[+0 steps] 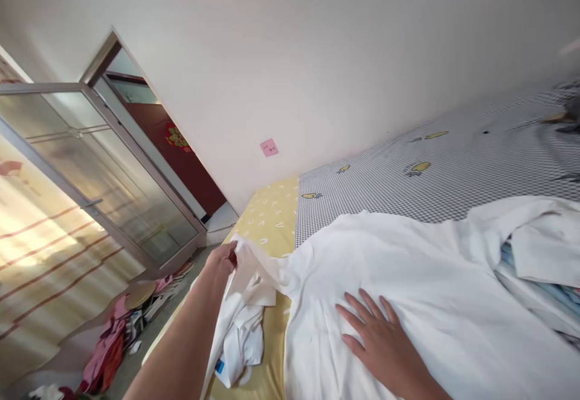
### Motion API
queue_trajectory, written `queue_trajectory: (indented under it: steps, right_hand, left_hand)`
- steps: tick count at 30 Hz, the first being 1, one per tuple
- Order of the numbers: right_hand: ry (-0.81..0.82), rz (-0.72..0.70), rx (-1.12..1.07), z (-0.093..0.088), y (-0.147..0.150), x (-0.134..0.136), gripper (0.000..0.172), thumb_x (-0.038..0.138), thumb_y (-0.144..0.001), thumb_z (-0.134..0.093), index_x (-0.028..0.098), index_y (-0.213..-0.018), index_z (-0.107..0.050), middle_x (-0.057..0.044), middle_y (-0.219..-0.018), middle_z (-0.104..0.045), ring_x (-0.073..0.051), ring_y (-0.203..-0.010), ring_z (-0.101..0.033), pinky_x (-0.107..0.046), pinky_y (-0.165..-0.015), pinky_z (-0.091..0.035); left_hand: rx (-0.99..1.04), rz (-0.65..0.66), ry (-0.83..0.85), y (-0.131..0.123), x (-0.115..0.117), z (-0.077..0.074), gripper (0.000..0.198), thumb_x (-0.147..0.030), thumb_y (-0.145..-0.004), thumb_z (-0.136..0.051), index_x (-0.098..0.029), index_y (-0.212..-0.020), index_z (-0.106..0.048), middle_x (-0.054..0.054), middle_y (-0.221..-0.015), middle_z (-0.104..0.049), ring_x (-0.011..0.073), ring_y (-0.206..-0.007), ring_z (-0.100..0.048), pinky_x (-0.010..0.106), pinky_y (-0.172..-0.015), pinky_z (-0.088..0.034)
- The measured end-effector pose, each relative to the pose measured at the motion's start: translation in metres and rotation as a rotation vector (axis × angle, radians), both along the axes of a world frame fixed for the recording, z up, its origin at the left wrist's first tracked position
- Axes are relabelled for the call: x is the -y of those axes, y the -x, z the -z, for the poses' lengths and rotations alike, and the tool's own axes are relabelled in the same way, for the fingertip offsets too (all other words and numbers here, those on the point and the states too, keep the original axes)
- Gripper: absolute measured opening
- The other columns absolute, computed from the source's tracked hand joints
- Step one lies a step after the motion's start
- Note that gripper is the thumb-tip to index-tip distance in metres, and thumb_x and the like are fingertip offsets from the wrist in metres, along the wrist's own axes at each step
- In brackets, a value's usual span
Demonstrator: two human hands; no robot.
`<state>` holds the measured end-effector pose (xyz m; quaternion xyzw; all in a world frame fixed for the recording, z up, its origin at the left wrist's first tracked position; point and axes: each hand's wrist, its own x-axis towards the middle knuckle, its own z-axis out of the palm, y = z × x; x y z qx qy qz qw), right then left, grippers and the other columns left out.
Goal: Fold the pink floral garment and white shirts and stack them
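Note:
A white long-sleeved garment, apparently a shirt (pixel 408 261), lies spread over the bed. My left hand (pixel 222 258) pinches one sleeve (pixel 258 261) near its end, at the yellow edge of the bed. Flat on the body of the shirt rests my right hand (pixel 380 333), fingers spread. Below the held sleeve is a crumpled white cloth (pixel 247 342) with a small blue mark; whether it belongs to the shirt I cannot tell. The opposite sleeve (pixel 544 243) is folded at the right, with light blue fabric showing beneath it.
The bed has a yellow patterned sheet (pixel 272 212) and a grey checked cover (pixel 389 188). A wall stands behind it. At the left are an open glass door (pixel 122 164), a striped curtain (pixel 58 255), and pink and red items (pixel 113 339) on the floor.

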<state>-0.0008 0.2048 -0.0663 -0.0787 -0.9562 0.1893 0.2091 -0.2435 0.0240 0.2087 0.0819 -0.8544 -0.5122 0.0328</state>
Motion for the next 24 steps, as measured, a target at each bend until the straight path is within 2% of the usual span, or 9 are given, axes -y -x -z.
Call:
queue_trajectory:
  steps: [3, 7, 9, 12, 14, 15, 18, 21, 24]
  right_hand:
    - [0.045, 0.000, 0.030, -0.004, -0.001, 0.000, 0.048, 0.046, -0.097, -0.050, 0.042, -0.145, -0.054, 0.002, -0.159, -0.045, -0.037, -0.150, -0.032, -0.069, -0.118, -0.023]
    - [0.090, -0.015, 0.065, -0.010, -0.003, 0.001, 0.049, 0.047, -0.097, -0.050, 0.042, -0.145, -0.054, 0.002, -0.160, -0.044, -0.036, -0.151, -0.029, -0.069, -0.119, -0.019]
    - [0.105, -0.020, 0.089, -0.015, -0.004, 0.001, 0.049, 0.046, -0.097, -0.051, 0.041, -0.146, -0.054, 0.002, -0.160, -0.043, -0.036, -0.151, -0.030, -0.069, -0.120, -0.018]
    - [0.116, -0.016, 0.112, -0.020, -0.004, 0.000, 0.050, 0.042, -0.096, -0.052, 0.037, -0.146, -0.054, -0.001, -0.160, -0.043, -0.037, -0.151, -0.030, -0.068, -0.120, -0.018]
    - [0.108, -0.015, 0.107, -0.023, -0.005, 0.000, 0.051, 0.042, -0.096, -0.052, 0.036, -0.147, -0.054, -0.001, -0.161, -0.043, -0.036, -0.151, -0.029, -0.067, -0.120, -0.017]
    - [0.104, -0.015, 0.107, -0.023, -0.005, 0.000, 0.051, 0.043, -0.097, -0.051, 0.036, -0.147, -0.053, -0.001, -0.161, -0.042, -0.035, -0.151, -0.028, -0.067, -0.121, -0.017]
    - [0.091, -0.003, 0.125, -0.026, -0.006, 0.000, 0.051, 0.045, -0.098, -0.048, 0.037, -0.148, -0.052, 0.000, -0.161, -0.042, -0.034, -0.152, -0.028, -0.065, -0.121, -0.016]
    - [0.064, 0.016, 0.155, -0.026, -0.006, 0.002, 0.051, 0.046, -0.099, -0.046, 0.036, -0.149, -0.051, 0.000, -0.161, -0.041, -0.033, -0.152, -0.027, -0.063, -0.121, -0.015]
    - [0.016, 0.045, 0.170, -0.026, -0.006, 0.004, 0.052, 0.048, -0.100, -0.044, 0.036, -0.150, -0.049, -0.001, -0.162, -0.041, -0.032, -0.153, -0.026, -0.062, -0.122, -0.013]
  left_hand:
    - [0.030, 0.108, -0.180, -0.013, -0.061, -0.015, 0.034, -0.038, -0.094, -0.063, -0.017, -0.121, -0.061, 0.007, -0.116, -0.067, 0.0183, -0.094, -0.067, 0.037, -0.078, -0.061]
    - [0.065, 0.373, -0.290, -0.060, -0.138, -0.012, 0.026, -0.026, -0.088, -0.071, -0.015, -0.111, -0.066, 0.007, -0.110, -0.070, 0.0161, -0.091, -0.068, 0.033, -0.078, -0.060]
    - [0.127, 0.589, -0.300, -0.092, -0.164, -0.004, 0.034, -0.016, -0.073, -0.084, -0.017, -0.104, -0.072, 0.009, -0.109, -0.074, 0.0184, -0.097, -0.070, 0.033, -0.087, -0.058]
    - [0.240, 1.022, -0.174, -0.131, -0.174, 0.006, 0.071, -0.025, -0.057, -0.095, -0.030, -0.123, -0.069, 0.013, -0.141, -0.064, 0.0303, -0.131, -0.059, 0.049, -0.109, -0.047]
    - [0.160, 1.136, -0.042, -0.143, -0.160, 0.013, 0.085, -0.038, -0.061, -0.092, -0.034, -0.139, -0.057, 0.013, -0.158, -0.047, 0.0327, -0.148, -0.039, 0.055, -0.118, -0.035]
    - [0.083, 1.097, -0.015, -0.146, -0.147, 0.018, 0.083, -0.042, -0.066, -0.088, -0.033, -0.142, -0.054, 0.013, -0.160, -0.044, 0.0324, -0.151, -0.034, 0.054, -0.120, -0.032]
    - [-0.074, 0.789, -0.118, -0.142, -0.081, 0.047, 0.061, -0.054, -0.077, -0.073, -0.025, -0.131, -0.062, 0.015, -0.147, -0.058, 0.0327, -0.143, -0.045, 0.051, -0.118, -0.036]
    - [-0.097, 0.491, -0.174, -0.146, 0.014, 0.106, 0.067, -0.066, -0.072, -0.071, -0.022, -0.121, -0.066, 0.014, -0.136, -0.066, 0.0330, -0.135, -0.054, 0.048, -0.116, -0.040]
    - [0.010, 0.257, -0.168, -0.178, 0.114, 0.188, 0.078, -0.079, -0.062, -0.070, -0.021, -0.115, -0.067, 0.014, -0.123, -0.072, 0.0362, -0.129, -0.060, 0.046, -0.109, -0.048]
